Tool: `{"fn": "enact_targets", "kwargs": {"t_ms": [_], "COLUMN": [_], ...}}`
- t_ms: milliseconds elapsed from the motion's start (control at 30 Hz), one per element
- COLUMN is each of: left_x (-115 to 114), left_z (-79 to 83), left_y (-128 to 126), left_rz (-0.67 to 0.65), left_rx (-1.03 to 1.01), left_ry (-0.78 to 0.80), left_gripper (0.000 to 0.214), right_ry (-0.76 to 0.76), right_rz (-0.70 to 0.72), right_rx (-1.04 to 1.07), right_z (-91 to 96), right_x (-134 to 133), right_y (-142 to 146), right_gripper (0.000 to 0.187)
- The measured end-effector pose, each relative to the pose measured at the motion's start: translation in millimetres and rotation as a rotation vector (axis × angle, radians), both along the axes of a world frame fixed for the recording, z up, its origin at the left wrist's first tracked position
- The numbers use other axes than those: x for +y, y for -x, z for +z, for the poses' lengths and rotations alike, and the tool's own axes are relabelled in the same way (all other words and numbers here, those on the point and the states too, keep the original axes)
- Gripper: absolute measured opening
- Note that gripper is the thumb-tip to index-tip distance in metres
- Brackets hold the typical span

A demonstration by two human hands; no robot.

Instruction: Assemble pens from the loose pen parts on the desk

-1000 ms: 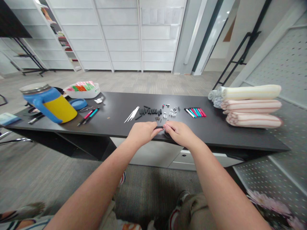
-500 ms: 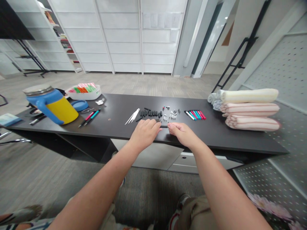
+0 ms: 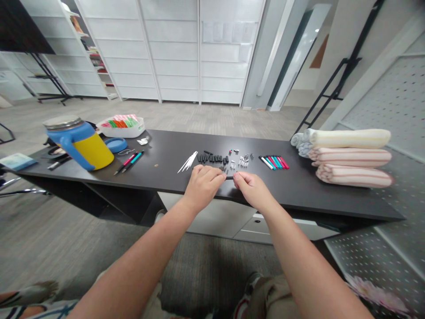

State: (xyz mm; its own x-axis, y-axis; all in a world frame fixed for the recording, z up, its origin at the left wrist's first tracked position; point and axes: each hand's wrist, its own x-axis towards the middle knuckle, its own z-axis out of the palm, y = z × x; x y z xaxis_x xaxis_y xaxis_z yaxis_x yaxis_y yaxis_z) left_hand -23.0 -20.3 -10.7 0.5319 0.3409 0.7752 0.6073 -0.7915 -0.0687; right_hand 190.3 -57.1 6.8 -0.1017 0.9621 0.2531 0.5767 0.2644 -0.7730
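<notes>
Close to the table's front edge, a thin black pen barrel (image 3: 229, 178) spans the gap between my two hands. My left hand (image 3: 204, 182) is closed around one end of it. At the other end, the thumb and fingers of my right hand (image 3: 251, 186) pinch it. Just beyond my hands lie several short black pen parts (image 3: 212, 157) and small clear and silver pieces (image 3: 244, 160). White refill sticks (image 3: 187, 162) fan out left of them. To the right sits a row of white, teal and red pen pieces (image 3: 274, 162).
Two pens (image 3: 133, 163), a blue lid (image 3: 116, 145) and a blue-yellow jug (image 3: 79, 144) stand on the left of the dark table (image 3: 172, 146). Behind them is a white basket (image 3: 122, 130) of colourful packets. Rolled towels (image 3: 352, 155) are stacked at the right end.
The view has shifted slightly, so everything sits a little further right. Both hands keep their grip on the black pen barrel, with little visible movement.
</notes>
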Motion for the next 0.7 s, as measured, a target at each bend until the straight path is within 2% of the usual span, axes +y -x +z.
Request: {"fn": "enact_targets", "kwargs": {"t_ms": [133, 200, 267, 333, 400, 467, 533, 600, 700], "left_x": [-2, -2, 0, 4, 9, 14, 19, 21, 23], "left_z": [1.0, 3.3, 6.9, 10.4, 12.8, 13.9, 14.4, 15.1, 16.7], "left_y": [4, 5, 5, 2, -1, -5, -6, -5, -2], "left_rz": [-0.016, -0.029, -0.058, -0.095, -0.162, -0.298, -0.452, -0.551, -0.594], "left_rx": [-0.027, -0.062, -0.137, -0.302, -0.577, -0.9, -1.137, -1.259, -1.308], "left_ry": [-0.048, -0.034, 0.055, 0.26, 0.583, 0.947, 1.215, 1.356, 1.435], "left_gripper": [0.011, 0.013, 0.011, 0.008, 0.019, 0.032, 0.037, 0.037, 0.033], "right_ry": [0.06, 0.148, 0.261, 0.343, 0.345, 0.302, 0.262, 0.231, 0.194], "right_rz": [-0.015, 0.001, 0.033, 0.075, 0.098, 0.081, 0.041, 0.012, 0.003], "right_rx": [0.125, 0.311, 0.511, 0.645, 0.712, 0.725, 0.675, 0.562, 0.307], "right_z": [-3.3, -2.2, 3.7, 13.7, 23.8, 29.6, 28.7, 22.1, 9.3], "right_x": [2, 1, -3, -8, -14, -17, -17, -15, -11], "right_y": [8, 12, 15, 17, 16, 15, 12, 10, 9], "right_gripper": [0.05, 0.054, 0.058, 0.06, 0.059, 0.058, 0.058, 0.058, 0.059]}}
